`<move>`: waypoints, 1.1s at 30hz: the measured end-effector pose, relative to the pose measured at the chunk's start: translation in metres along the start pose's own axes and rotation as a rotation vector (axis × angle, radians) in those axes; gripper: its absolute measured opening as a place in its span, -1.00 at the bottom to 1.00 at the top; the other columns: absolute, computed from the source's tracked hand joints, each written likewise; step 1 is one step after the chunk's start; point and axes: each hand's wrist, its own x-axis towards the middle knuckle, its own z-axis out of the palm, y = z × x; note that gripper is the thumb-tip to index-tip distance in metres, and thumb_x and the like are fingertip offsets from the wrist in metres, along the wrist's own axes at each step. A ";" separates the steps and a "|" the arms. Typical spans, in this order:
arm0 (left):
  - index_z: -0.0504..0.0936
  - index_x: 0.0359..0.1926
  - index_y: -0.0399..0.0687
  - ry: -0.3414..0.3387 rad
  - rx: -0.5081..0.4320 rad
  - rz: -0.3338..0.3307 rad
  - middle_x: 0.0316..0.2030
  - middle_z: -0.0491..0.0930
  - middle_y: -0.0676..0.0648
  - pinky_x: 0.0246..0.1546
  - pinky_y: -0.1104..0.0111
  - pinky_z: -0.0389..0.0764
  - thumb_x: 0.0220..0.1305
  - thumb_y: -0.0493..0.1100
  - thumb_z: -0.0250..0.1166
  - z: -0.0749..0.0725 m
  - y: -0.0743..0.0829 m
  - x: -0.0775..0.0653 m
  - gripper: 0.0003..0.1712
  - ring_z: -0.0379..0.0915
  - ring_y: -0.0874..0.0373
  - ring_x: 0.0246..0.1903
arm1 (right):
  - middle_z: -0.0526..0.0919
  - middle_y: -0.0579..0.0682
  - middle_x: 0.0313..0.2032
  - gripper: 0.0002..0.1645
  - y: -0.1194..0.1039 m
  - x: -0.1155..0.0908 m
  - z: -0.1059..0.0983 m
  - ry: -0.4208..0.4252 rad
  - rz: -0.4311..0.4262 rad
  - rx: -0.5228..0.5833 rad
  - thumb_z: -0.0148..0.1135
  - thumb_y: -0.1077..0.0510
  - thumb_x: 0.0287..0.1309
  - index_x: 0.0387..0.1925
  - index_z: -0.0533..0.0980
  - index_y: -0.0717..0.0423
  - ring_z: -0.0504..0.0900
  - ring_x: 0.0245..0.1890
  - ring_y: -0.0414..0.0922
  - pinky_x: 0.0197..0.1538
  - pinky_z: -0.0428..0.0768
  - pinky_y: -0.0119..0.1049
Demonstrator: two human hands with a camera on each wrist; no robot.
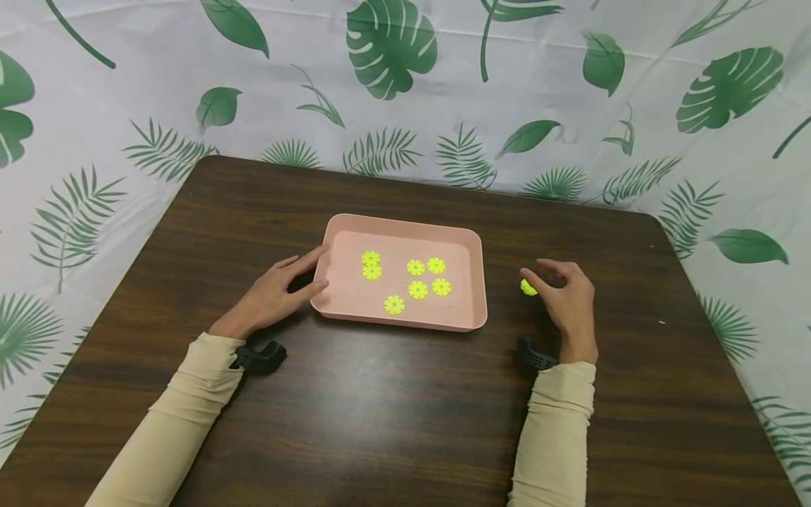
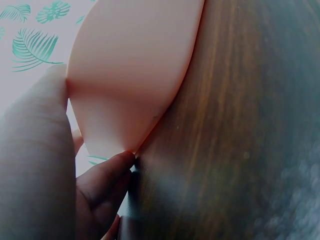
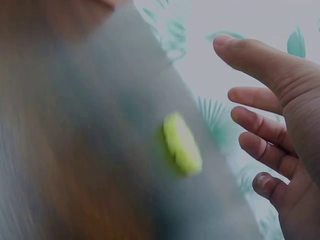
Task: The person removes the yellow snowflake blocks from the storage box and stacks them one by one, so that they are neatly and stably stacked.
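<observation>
A pink rectangular tray (image 1: 355, 299) lies on the table with several yellow notched discs (image 1: 417, 289) inside it. My left hand (image 1: 266, 296) rests at the tray's left end, its extended thumb and index finger touching the outer wall. The left wrist view shows the fingers right against the tray's edge (image 2: 132, 55). To the right of the tray, one more yellow disc (image 1: 526, 288) lies on the table. My right hand (image 1: 572, 306) is beside that disc. In the right wrist view its fingers are spread and loosely bent, apart from the thick-edged yellow piece (image 3: 182, 145).
The dark wooden table (image 1: 380, 415) backs onto a white cloth (image 1: 285, 63) printed with green leaves. A black wrist band (image 1: 260, 358) sits on the left wrist and another (image 1: 535, 358) on the right. A tiny pale speck (image 1: 662, 322) lies at the table's right.
</observation>
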 end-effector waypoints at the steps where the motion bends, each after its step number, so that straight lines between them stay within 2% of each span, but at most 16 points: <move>1: 0.01 0.66 0.44 -0.001 0.001 -0.003 0.59 0.14 -0.06 0.45 -0.36 0.05 0.52 0.30 0.12 -0.001 0.000 0.000 -0.18 -0.11 -0.31 0.57 | 0.61 0.23 0.06 -0.35 -0.006 0.001 0.003 0.002 -0.019 0.011 0.48 -0.15 0.24 0.14 0.67 0.27 0.52 0.02 0.16 0.14 0.51 0.08; 7: 0.01 0.66 0.46 -0.010 0.002 0.002 0.58 0.17 -0.06 0.45 -0.35 0.05 0.52 0.30 0.11 -0.002 0.001 0.000 -0.18 -0.10 -0.29 0.57 | 0.64 0.26 0.00 -0.47 -0.045 0.009 0.026 -0.038 -0.160 0.076 0.53 0.04 0.21 0.10 0.68 0.31 0.54 0.00 0.21 0.15 0.53 0.17; 15: 0.03 0.66 0.41 0.001 0.015 0.034 0.58 0.17 -0.01 0.54 -0.18 0.00 0.51 0.30 0.13 -0.004 0.002 0.003 -0.17 0.05 -0.19 0.55 | 0.65 0.23 -0.07 -0.57 -0.094 0.011 0.054 -0.078 -0.293 0.152 0.52 0.10 0.22 0.03 0.71 0.29 0.55 -0.10 0.15 0.00 0.55 0.05; 20: 0.04 0.66 0.39 0.008 0.018 0.040 0.57 0.17 -0.01 0.56 -0.13 0.00 0.51 0.30 0.13 -0.006 0.002 0.004 -0.17 0.10 -0.17 0.53 | 0.63 0.13 -0.16 -0.58 -0.122 0.009 0.076 -0.199 -0.330 0.130 0.48 0.05 0.27 0.06 0.72 0.21 0.53 -0.16 0.07 -0.08 0.54 -0.07; 23: 0.04 0.66 0.41 0.012 0.015 0.037 0.57 0.18 -0.02 0.55 -0.14 0.01 0.51 0.30 0.13 -0.006 0.002 0.004 -0.17 0.06 -0.19 0.54 | 0.65 0.12 -0.18 -0.60 -0.136 0.007 0.099 -0.272 -0.360 0.115 0.47 0.07 0.28 0.08 0.71 0.17 0.55 -0.18 0.06 -0.09 0.59 -0.06; 26: 0.05 0.65 0.41 0.012 0.005 0.033 0.56 0.20 -0.03 0.54 -0.16 0.01 0.52 0.29 0.14 -0.005 0.002 0.002 -0.18 0.03 -0.20 0.55 | 0.69 0.16 -0.16 -0.60 -0.148 0.003 0.125 -0.334 -0.380 0.104 0.45 0.09 0.30 0.08 0.70 0.23 0.60 -0.19 0.08 -0.08 0.64 -0.04; 30: 0.05 0.65 0.42 0.008 0.001 0.017 0.56 0.20 -0.04 0.50 -0.24 0.06 0.52 0.30 0.13 -0.004 0.001 0.000 -0.18 -0.02 -0.25 0.56 | 0.66 0.19 -0.08 -0.54 -0.159 -0.004 0.152 -0.447 -0.347 0.054 0.41 0.08 0.34 0.14 0.65 0.30 0.61 -0.16 0.07 -0.05 0.66 -0.06; 33: 0.04 0.65 0.44 0.006 0.003 0.007 0.57 0.20 -0.03 0.47 -0.28 0.10 0.51 0.31 0.12 -0.004 0.000 -0.001 -0.18 -0.04 -0.27 0.56 | 0.60 0.18 -0.04 -0.46 -0.164 -0.008 0.165 -0.488 -0.329 -0.022 0.41 0.05 0.34 0.20 0.61 0.33 0.58 -0.14 0.04 -0.02 0.65 -0.09</move>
